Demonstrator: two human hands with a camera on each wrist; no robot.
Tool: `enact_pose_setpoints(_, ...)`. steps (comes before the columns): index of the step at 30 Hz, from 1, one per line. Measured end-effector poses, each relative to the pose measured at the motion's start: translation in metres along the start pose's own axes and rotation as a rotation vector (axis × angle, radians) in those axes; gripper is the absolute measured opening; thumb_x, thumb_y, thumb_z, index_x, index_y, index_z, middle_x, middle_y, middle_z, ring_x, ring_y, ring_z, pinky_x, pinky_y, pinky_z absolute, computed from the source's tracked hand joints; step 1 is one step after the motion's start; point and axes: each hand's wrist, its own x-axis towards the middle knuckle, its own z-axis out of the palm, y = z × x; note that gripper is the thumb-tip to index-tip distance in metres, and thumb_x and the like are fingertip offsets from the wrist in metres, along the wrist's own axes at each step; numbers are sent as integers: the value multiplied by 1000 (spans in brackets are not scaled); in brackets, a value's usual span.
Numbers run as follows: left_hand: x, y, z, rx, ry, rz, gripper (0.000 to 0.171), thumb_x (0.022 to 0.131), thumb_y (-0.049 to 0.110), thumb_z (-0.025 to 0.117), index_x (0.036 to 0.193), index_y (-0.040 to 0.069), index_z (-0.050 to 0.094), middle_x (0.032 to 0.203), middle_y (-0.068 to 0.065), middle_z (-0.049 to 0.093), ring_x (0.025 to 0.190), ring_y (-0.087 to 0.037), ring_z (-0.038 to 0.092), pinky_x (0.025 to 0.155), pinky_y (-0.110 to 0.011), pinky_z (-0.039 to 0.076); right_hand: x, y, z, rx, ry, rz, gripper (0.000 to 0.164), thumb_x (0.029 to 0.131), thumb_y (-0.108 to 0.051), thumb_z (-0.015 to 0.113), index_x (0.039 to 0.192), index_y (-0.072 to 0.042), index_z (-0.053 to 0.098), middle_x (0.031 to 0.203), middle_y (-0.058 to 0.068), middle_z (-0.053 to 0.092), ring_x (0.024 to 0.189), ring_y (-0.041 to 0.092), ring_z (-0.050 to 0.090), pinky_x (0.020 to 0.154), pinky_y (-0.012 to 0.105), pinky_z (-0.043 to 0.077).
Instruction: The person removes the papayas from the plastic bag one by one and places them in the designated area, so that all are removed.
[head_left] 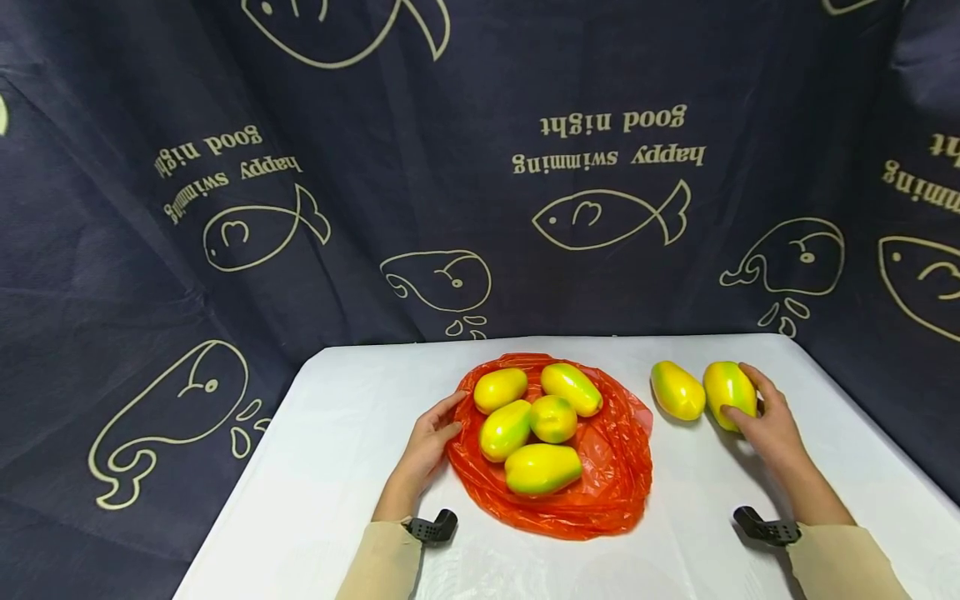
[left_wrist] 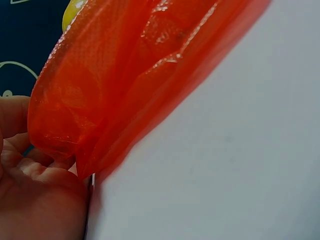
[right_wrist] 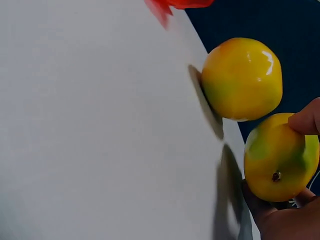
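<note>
My right hand [head_left: 776, 425] grips a yellow-green oval fruit [head_left: 726, 392] at the table's right, thumb on the near side and fingers around the far side. In the right wrist view, the held fruit [right_wrist: 280, 165] shows a small dark stem spot. A second loose fruit [head_left: 678, 392] lies just left of it. My left hand [head_left: 427, 446] touches the left rim of a spread red plastic bag [head_left: 615, 483], thumb and forefinger apart. In the left wrist view, some fingertips are hidden behind the bag [left_wrist: 125, 95]. Several similar fruits [head_left: 543, 469] lie on the bag.
Under everything is a white table [head_left: 330, 467]. A dark blue cloth [head_left: 450, 167] with fish and whale outlines hangs behind and beside it. A black wrist strap [head_left: 435, 527] sits on my left wrist and another strap [head_left: 772, 529] on my right.
</note>
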Motion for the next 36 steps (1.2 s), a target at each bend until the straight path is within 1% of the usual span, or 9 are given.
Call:
enact_pose_setpoints(5,1,1,0,-9,-9,1,54,97,-5,47,149,10,47,158,-11,40,145,-31,39,108,-25,48,2,2,2,-4,2,19,83,95,-15,57,161,-14,7,158,37,8,140,62,21,110,74,28)
enact_pose_setpoints(10,2,2,1,-12,-8,1,54,96,-5,47,149,8,46,158,-11,41,146,-30,39,108,-24,47,4,0,3,-20,-4,31,84,94,-13,57,161,-12,6,157,39,8,139,62,22,111,73,29)
enact_pose_setpoints(16,1,2,1,-15,-11,5,55,96,-6,47,149,8,46,158,-12,40,146,-31,37,107,-22,47,6,1,5,-27,-21,55,85,96,-16,57,161,-14,4,158,38,6,140,62,20,112,73,27)
enact_pose_setpoints(19,1,3,1,-26,-8,4,55,96,-6,47,149,8,46,158,-11,40,147,-30,37,107,-22,47,6,2,6,-33,-30,44,84,96,-17,57,161,-14,3,157,38,7,140,62,20,112,74,27)
enact_pose_setpoints(25,1,3,1,-14,-5,5,54,96,-6,47,148,8,47,158,-12,40,147,-30,37,109,-25,46,3,3,6,-31,-46,24,83,98,-21,55,161,-14,2,159,38,5,141,62,18,111,75,25)
enact_pose_setpoints(30,0,2,1,-1,0,2,54,96,-5,48,148,9,48,158,-12,40,147,-30,37,111,-27,45,2,5,8,-3,-43,4,82,99,-21,55,161,-14,3,161,36,2,143,60,14,113,76,21)
enact_pose_setpoints(36,-1,3,2,8,2,0,53,97,-4,48,148,9,47,158,-12,41,146,-31,39,111,-28,45,1,6,10,7,-31,-22,82,99,-23,56,162,-17,5,161,34,2,141,59,15,113,76,18)
